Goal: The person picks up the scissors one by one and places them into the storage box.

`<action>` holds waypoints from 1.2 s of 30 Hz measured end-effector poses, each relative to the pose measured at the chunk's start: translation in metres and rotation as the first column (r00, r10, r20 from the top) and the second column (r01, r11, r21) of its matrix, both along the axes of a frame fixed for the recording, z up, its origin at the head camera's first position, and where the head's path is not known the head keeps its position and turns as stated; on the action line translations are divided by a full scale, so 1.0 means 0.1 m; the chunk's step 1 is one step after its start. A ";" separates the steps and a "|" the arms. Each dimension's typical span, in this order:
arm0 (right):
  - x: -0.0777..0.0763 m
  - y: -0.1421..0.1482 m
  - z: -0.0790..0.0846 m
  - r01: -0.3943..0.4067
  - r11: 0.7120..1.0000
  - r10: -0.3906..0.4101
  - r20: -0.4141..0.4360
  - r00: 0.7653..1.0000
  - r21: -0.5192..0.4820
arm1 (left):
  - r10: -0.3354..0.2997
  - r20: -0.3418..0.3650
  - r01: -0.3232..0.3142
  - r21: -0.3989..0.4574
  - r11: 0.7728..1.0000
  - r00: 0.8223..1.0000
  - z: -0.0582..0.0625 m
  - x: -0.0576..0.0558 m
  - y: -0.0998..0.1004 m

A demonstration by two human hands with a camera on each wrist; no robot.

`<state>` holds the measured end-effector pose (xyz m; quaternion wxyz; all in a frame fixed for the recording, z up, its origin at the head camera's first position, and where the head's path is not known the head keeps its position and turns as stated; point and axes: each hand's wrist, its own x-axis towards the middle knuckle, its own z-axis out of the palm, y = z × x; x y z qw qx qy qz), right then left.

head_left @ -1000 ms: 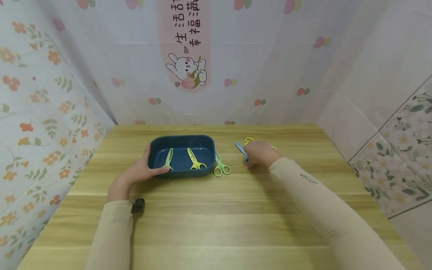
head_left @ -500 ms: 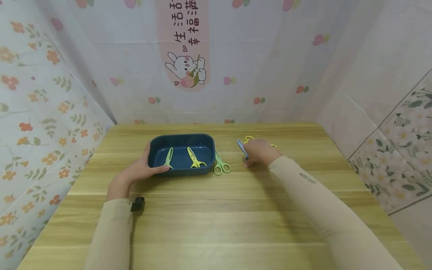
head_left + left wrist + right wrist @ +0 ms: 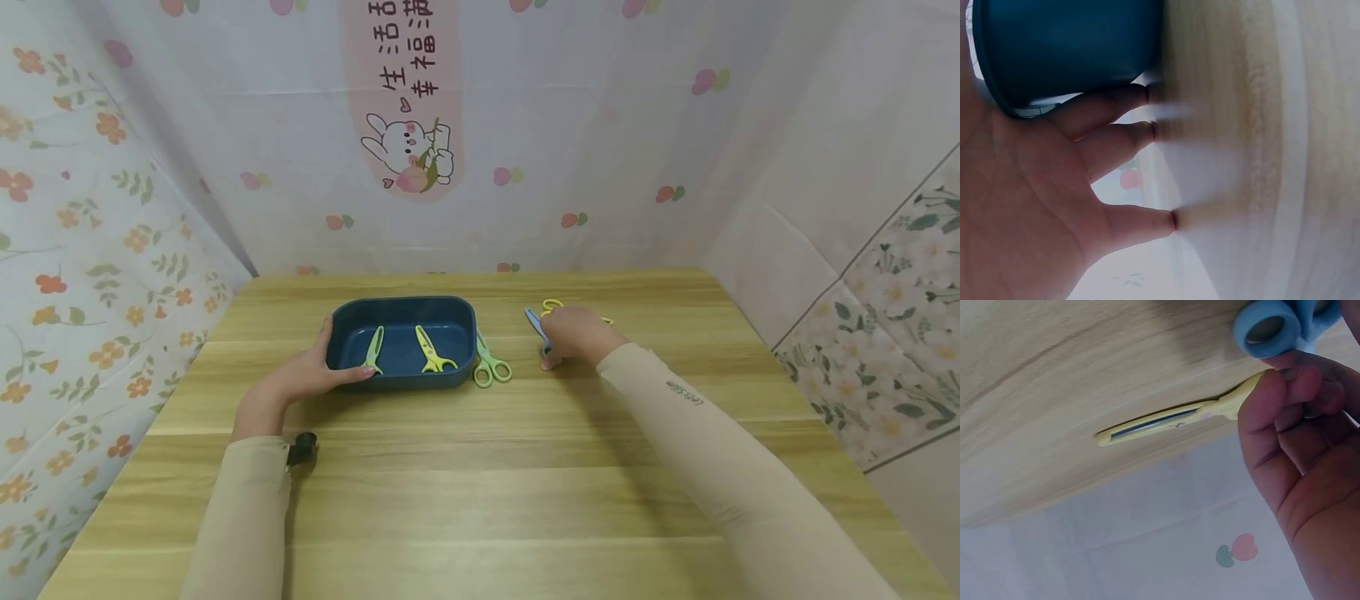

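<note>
My left hand (image 3: 307, 372) holds the left end of a dark blue plastic box (image 3: 405, 382), thumb over its front rim. In the left wrist view, the other fingers spread down beside the box wall (image 3: 1072, 44) to the tabletop. Inside the box lie green scissors (image 3: 374, 350) and yellow scissors (image 3: 430, 352). My right hand (image 3: 581, 333) pinches light blue scissors (image 3: 536, 324) at the handles, which show in the right wrist view beside the fingertips (image 3: 1263, 397). Another pair of yellow scissors (image 3: 1160, 422) lies on the table beneath the right hand, its handles partly hidden.
Green scissors (image 3: 491, 363) lie against the box's right side, handles toward me. All this rests on a wooden table (image 3: 465, 483). Patterned cloth (image 3: 510, 133) hangs behind the table, with floral cloth (image 3: 112, 250) at the left. A black strap piece (image 3: 302, 449) sits at my left wrist.
The blue scissors have turned and shifted slightly in my right hand. My left hand stays on the box. The whole head view has drifted a little.
</note>
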<state>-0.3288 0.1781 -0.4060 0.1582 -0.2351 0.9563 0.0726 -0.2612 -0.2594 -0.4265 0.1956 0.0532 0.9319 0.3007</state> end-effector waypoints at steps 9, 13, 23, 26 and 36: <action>-0.07 0.09 -0.05 0.023 0.991 -0.013 0.078 0.997 -0.128 | 0.009 0.006 -0.009 0.000 1.000 1.000 0.00 0.02 -0.02; -0.11 0.14 -0.06 0.052 0.982 -0.027 0.134 0.991 -0.184 | 0.012 0.002 -0.012 0.010 1.000 1.000 0.01 0.00 -0.03; -0.18 0.24 -0.06 0.047 0.961 0.008 0.197 0.980 -0.273 | 0.006 0.003 -0.006 -0.001 1.000 1.000 0.02 -0.03 -0.02; -0.20 0.30 -0.09 0.077 0.954 -0.020 0.197 0.980 -0.289 | 0.006 0.010 -0.006 -0.001 1.000 1.000 0.00 -0.03 -0.01; -0.21 0.25 0.06 0.044 0.935 0.001 0.127 0.992 -0.352 | 0.000 -0.009 -0.001 -0.038 0.999 1.000 -0.03 -0.03 -0.01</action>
